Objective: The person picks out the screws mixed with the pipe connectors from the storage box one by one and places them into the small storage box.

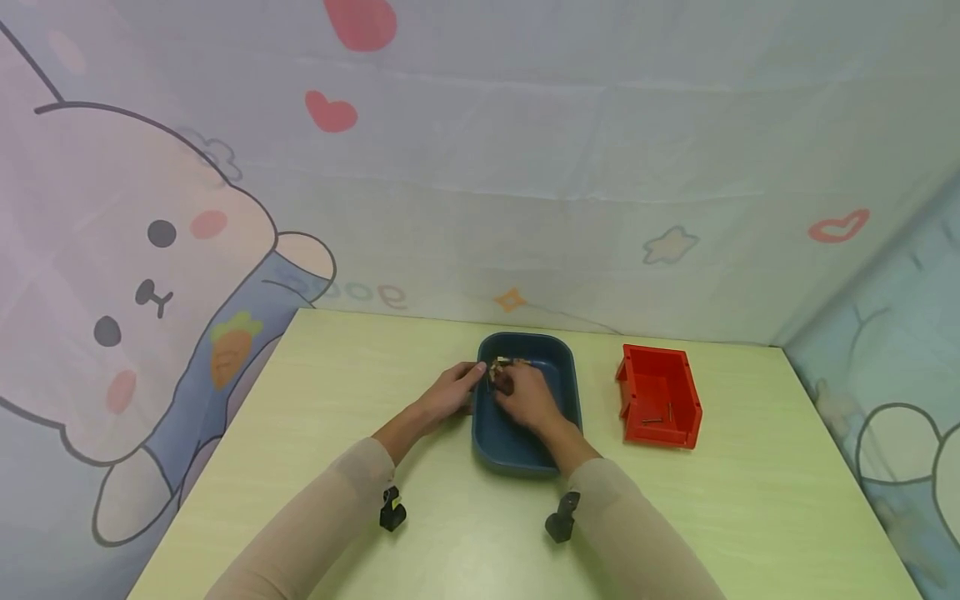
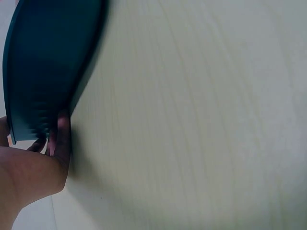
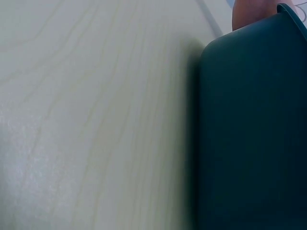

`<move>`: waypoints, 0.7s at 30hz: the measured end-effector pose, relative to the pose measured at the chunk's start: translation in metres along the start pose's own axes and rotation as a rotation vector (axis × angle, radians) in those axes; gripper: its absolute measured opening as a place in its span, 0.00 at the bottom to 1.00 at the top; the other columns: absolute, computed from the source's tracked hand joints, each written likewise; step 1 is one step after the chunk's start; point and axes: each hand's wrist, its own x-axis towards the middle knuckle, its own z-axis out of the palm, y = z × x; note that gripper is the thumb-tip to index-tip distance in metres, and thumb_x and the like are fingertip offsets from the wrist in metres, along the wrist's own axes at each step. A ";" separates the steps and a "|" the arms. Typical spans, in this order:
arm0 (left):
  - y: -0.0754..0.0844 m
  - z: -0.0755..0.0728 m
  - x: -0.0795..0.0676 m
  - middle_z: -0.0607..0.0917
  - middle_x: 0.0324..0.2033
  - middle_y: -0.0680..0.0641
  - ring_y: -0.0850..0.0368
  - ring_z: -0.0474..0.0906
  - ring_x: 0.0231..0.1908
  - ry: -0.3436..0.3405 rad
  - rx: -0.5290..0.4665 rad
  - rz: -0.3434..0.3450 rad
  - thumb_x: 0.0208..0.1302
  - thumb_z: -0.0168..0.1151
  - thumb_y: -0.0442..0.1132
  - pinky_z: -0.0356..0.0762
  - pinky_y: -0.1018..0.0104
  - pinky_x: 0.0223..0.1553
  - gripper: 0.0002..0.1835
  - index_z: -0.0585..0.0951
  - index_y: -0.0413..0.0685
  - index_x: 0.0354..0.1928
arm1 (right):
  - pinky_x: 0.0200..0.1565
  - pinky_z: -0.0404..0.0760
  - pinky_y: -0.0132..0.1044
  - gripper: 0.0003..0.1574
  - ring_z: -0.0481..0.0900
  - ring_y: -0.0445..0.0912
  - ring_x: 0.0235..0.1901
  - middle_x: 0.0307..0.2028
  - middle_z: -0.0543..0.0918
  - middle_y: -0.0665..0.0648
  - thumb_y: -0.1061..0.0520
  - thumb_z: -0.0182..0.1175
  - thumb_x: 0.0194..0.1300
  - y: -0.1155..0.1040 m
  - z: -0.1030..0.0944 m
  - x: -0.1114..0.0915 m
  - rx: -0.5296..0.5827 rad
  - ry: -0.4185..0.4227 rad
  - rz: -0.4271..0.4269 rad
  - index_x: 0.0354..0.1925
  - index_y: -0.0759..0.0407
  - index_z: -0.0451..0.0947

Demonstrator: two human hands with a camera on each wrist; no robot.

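Note:
My left hand holds the left side of a dark blue plastic tub. Its thumb lies over the rim, while in the left wrist view the fingers lie against the outer wall. My right hand reaches down inside the tub, fingers bent, at a small cluster of brass-coloured metal pieces near the tub's far left. I cannot tell whether its fingertips pinch one of them. In the right wrist view the tub's outer wall hides the right hand.
A red open-front bin stands on the table right of the tub, with a few thin screw-like pieces inside. The pale wood-grain table meets a printed cloth backdrop at its far edge. Each sleeve carries a black wrist camera.

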 end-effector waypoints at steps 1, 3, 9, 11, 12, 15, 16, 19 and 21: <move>0.000 0.000 0.000 0.72 0.73 0.36 0.41 0.70 0.72 -0.002 -0.001 0.003 0.85 0.49 0.58 0.84 0.53 0.57 0.35 0.66 0.40 0.79 | 0.45 0.82 0.48 0.08 0.80 0.49 0.38 0.35 0.85 0.55 0.65 0.75 0.62 0.000 0.000 0.000 -0.009 -0.001 -0.003 0.40 0.62 0.88; -0.001 0.000 0.001 0.72 0.73 0.36 0.41 0.69 0.72 -0.006 -0.003 0.006 0.85 0.49 0.58 0.84 0.53 0.57 0.35 0.65 0.40 0.79 | 0.45 0.82 0.48 0.07 0.80 0.49 0.37 0.34 0.84 0.54 0.65 0.75 0.61 0.000 0.000 0.000 -0.027 -0.004 -0.010 0.39 0.61 0.88; -0.001 -0.001 0.002 0.71 0.73 0.36 0.41 0.69 0.72 -0.006 0.009 0.004 0.85 0.49 0.58 0.84 0.53 0.57 0.35 0.65 0.40 0.79 | 0.43 0.80 0.48 0.06 0.78 0.50 0.36 0.31 0.81 0.53 0.67 0.73 0.60 -0.001 -0.001 0.000 -0.041 -0.016 -0.025 0.33 0.60 0.85; -0.002 -0.001 0.002 0.71 0.73 0.36 0.41 0.69 0.72 -0.005 0.017 0.004 0.85 0.49 0.57 0.84 0.53 0.56 0.35 0.65 0.39 0.79 | 0.43 0.79 0.47 0.06 0.77 0.50 0.35 0.31 0.81 0.54 0.67 0.73 0.59 -0.002 -0.002 0.000 -0.040 -0.023 -0.030 0.32 0.61 0.84; -0.001 -0.001 0.002 0.71 0.73 0.36 0.41 0.70 0.72 -0.004 0.019 0.003 0.85 0.49 0.57 0.84 0.53 0.56 0.35 0.65 0.39 0.79 | 0.42 0.79 0.47 0.06 0.77 0.50 0.35 0.31 0.80 0.54 0.67 0.72 0.59 -0.002 -0.003 -0.001 -0.039 -0.028 -0.031 0.32 0.61 0.84; -0.001 -0.001 0.001 0.71 0.73 0.37 0.41 0.70 0.72 -0.002 0.020 0.000 0.85 0.49 0.58 0.84 0.53 0.56 0.35 0.65 0.40 0.79 | 0.42 0.78 0.47 0.05 0.77 0.50 0.35 0.32 0.80 0.54 0.67 0.72 0.59 -0.002 -0.003 -0.001 -0.039 -0.041 -0.027 0.31 0.61 0.83; -0.001 -0.001 0.001 0.71 0.73 0.36 0.40 0.69 0.72 -0.002 0.018 0.001 0.85 0.49 0.58 0.84 0.53 0.55 0.35 0.65 0.40 0.79 | 0.42 0.78 0.47 0.05 0.77 0.50 0.36 0.32 0.80 0.54 0.66 0.71 0.60 -0.002 -0.003 -0.001 -0.039 -0.043 -0.025 0.31 0.61 0.83; 0.000 -0.001 0.001 0.72 0.73 0.37 0.41 0.70 0.71 0.002 0.017 0.001 0.84 0.50 0.59 0.84 0.54 0.55 0.35 0.66 0.40 0.79 | 0.42 0.79 0.47 0.05 0.77 0.51 0.36 0.32 0.80 0.55 0.66 0.71 0.60 -0.001 -0.002 -0.001 -0.035 -0.036 -0.024 0.31 0.61 0.83; 0.000 -0.001 0.001 0.72 0.72 0.37 0.41 0.70 0.71 0.003 0.018 0.002 0.84 0.50 0.58 0.84 0.54 0.54 0.35 0.66 0.40 0.79 | 0.43 0.79 0.48 0.05 0.78 0.51 0.36 0.32 0.80 0.55 0.66 0.71 0.60 -0.001 -0.002 -0.001 -0.032 -0.026 -0.021 0.32 0.61 0.83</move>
